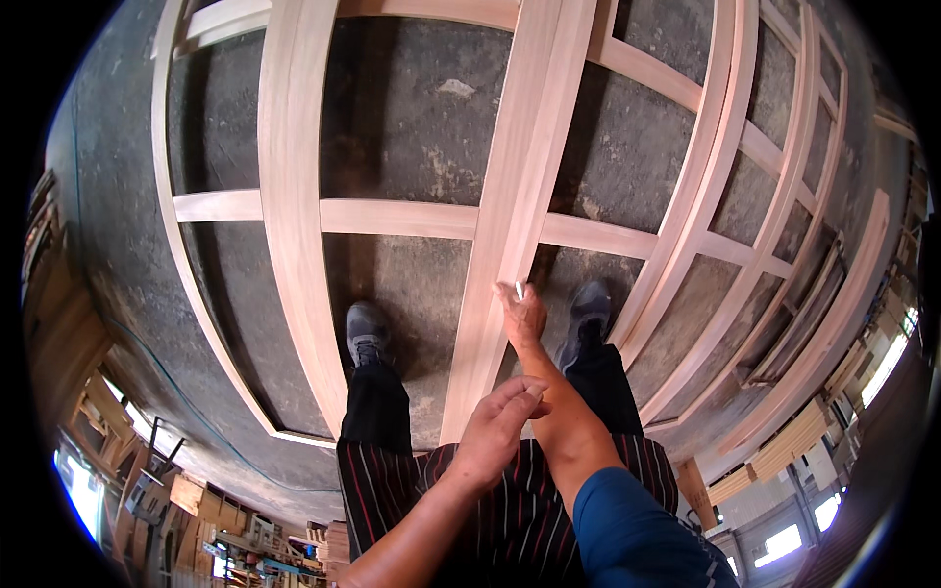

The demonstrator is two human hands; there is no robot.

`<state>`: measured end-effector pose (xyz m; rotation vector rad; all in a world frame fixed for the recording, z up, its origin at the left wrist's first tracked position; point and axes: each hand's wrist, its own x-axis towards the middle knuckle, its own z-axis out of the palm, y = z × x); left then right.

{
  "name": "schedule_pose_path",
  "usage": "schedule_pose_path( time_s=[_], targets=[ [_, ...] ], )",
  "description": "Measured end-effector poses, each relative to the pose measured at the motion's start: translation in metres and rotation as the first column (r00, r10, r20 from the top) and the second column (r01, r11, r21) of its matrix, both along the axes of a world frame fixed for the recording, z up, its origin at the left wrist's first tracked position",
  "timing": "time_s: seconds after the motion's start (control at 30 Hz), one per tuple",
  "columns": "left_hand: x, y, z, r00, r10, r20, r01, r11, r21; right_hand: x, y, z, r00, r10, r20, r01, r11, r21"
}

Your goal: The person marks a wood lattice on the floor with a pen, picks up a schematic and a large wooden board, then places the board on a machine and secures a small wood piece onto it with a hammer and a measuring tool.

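Observation:
A large pale wooden frame [294, 196] of long rails and cross pieces lies flat over the grey concrete floor in front of me. My right hand [522, 314] reaches down to the central upright rail [520, 186] and pinches a small white object, perhaps chalk, against its edge. My left hand [498, 431] hovers lower with fingers curled together, resting near my right forearm and holding nothing I can see. My two grey shoes [367, 333] stand on the floor inside the frame's openings.
A second gridded wooden frame [755, 196] lies to the right. Loose boards [784, 451] and stacked timber sit at the lower right. Workshop benches and clutter [157, 480] fill the lower left. A thin cable [196, 412] runs across the floor.

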<state>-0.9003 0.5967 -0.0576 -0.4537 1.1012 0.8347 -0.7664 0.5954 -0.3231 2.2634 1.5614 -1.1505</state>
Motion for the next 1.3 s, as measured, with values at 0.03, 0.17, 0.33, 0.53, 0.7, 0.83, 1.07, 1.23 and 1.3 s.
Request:
schedule_pose_path(
  time_s=[0.03, 0.17, 0.33, 0.53, 0.7, 0.83, 1.07, 1.23, 1.3],
  targets=[
    [0.001, 0.001, 0.000, 1.000, -0.005, 0.006, 0.005, 1.000, -0.011, 0.001, 0.001, -0.002, 1.000, -0.001, 0.000, 0.001, 1.000, -0.005],
    [0.006, -0.001, -0.003, 1.000, -0.019, 0.016, 0.019, 1.000, -0.014, 0.009, 0.003, -0.010, 0.999, 0.009, 0.033, -0.011, 0.998, 0.055],
    [0.011, -0.004, -0.007, 0.999, 0.037, 0.015, -0.036, 0.999, -0.029, -0.007, 0.071, 0.028, 0.611, -0.665, -0.431, 0.661, 0.727, -0.186],
    [0.005, 0.002, -0.002, 1.000, 0.028, 0.015, -0.027, 0.999, -0.030, -0.014, 0.096, 0.038, 0.766, -0.465, -0.444, 0.410, 0.885, -0.220],
    [0.009, -0.003, -0.005, 0.999, 0.038, -0.002, -0.038, 0.999, -0.007, -0.028, 0.082, 0.024, 0.562, -0.462, -0.686, 0.509, 0.847, -0.153],
    [0.009, -0.002, -0.007, 1.000, 0.024, -0.001, -0.024, 1.000, -0.002, -0.030, 0.079, 0.021, 0.604, -0.449, -0.659, 0.458, 0.872, -0.173],
    [0.010, 0.001, -0.007, 1.000, 0.017, 0.005, -0.017, 1.000, -0.004, -0.040, 0.084, 0.017, 0.710, -0.241, -0.662, 0.333, 0.943, 0.014],
    [0.013, -0.002, -0.009, 1.000, 0.019, -0.016, -0.018, 1.000, 0.024, -0.040, 0.086, 0.016, 0.787, -0.142, -0.601, 0.236, 0.968, 0.080],
    [0.013, -0.003, -0.010, 1.000, 0.005, -0.019, -0.004, 1.000, 0.024, -0.038, 0.087, 0.015, 0.782, -0.106, -0.614, 0.223, 0.968, 0.117]
  ],
)
